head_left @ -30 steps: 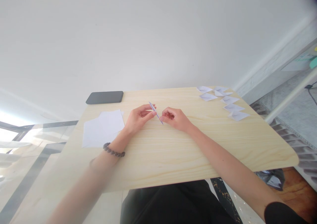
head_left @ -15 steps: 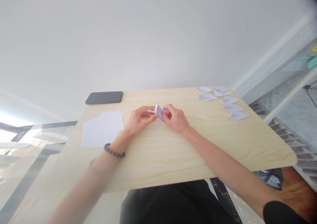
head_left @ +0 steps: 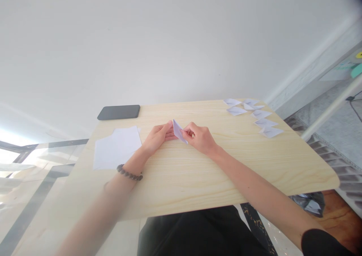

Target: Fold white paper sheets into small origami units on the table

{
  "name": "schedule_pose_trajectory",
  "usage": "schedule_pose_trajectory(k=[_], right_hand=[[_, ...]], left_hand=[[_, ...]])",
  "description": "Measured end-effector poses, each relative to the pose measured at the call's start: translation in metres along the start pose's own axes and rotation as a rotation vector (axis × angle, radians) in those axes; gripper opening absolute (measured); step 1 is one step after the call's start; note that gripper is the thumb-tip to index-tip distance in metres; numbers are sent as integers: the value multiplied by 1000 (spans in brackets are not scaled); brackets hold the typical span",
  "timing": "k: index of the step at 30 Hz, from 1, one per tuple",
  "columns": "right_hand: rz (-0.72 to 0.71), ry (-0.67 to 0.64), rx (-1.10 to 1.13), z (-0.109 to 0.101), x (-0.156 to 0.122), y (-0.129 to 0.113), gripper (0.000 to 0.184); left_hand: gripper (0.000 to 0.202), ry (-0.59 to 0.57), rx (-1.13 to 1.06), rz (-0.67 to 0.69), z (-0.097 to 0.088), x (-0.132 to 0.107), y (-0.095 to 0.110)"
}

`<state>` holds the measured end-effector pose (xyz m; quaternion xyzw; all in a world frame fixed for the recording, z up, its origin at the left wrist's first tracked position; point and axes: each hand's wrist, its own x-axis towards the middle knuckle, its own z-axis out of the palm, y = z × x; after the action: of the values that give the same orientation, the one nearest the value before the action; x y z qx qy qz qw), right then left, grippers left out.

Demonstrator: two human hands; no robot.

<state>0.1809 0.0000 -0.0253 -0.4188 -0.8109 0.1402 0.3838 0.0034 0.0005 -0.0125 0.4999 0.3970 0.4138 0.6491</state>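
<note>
Far left on the pale wood-grain table (head_left: 181,184): flat white paper sheets (head_left: 115,148), overlapping and slightly askew, beside the left forearm, probably there for easy reach. Beyond them, near the wall-side edge, a dark grey rounded-rectangle slab, phone-like (head_left: 118,112); likely parked there to be out of the way.

Next, a dark round-bead bracelet (head_left: 129,173) on the left wrist. Left hand (head_left: 157,137): thumb up and apart from the fingers, thumb tip by the near-left edge of the paper, fingertips running behind it. Looks like a backing or steadying pose; can't tell whether it grips.

Middle: small folded white paper piece with pointed ends (head_left: 178,131), held up above the table between both hands, tilted, one point up and leftward. Raised and angled, presumably so the fingers can get at both faces.

Right hand (head_left: 201,138): thumb and curled index pinched together on the right side of that piece. Seems to be the main hold, leaving the left to support.

Right, toward the far corner: several folded white paper pieces, pointed (head_left: 270,131), in loose rows, some overlapping. Seemingly kept aside so the middle has room for the hands.
</note>
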Motion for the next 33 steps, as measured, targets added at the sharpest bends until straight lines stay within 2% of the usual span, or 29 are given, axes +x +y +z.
schedule_pose_trajectory(k=[8,12,16,21,24,29,33], right_hand=[[-117,-5,-259,2,3,1,15],[-160,-24,-309,3,3,-1,15],[-145,-33,-334,1,4,-1,12],[-62,-127,-200,-5,4,5,13],[-66,-200,-115,-10,5,8,12],[-99,-242,-48,-17,7,9,11],[-36,-277,103,-21,7,12,1]], left_hand=[[34,88,60,-37,3,0,0],[30,104,67,-53,3,1,0],[30,138,72,-44,2,1,-1],[30,174,96,-34,0,2,-3],[31,170,80,-29,-1,2,-4],[34,194,107,-30,-2,2,-3],[37,218,136,-32,-2,2,-2]])
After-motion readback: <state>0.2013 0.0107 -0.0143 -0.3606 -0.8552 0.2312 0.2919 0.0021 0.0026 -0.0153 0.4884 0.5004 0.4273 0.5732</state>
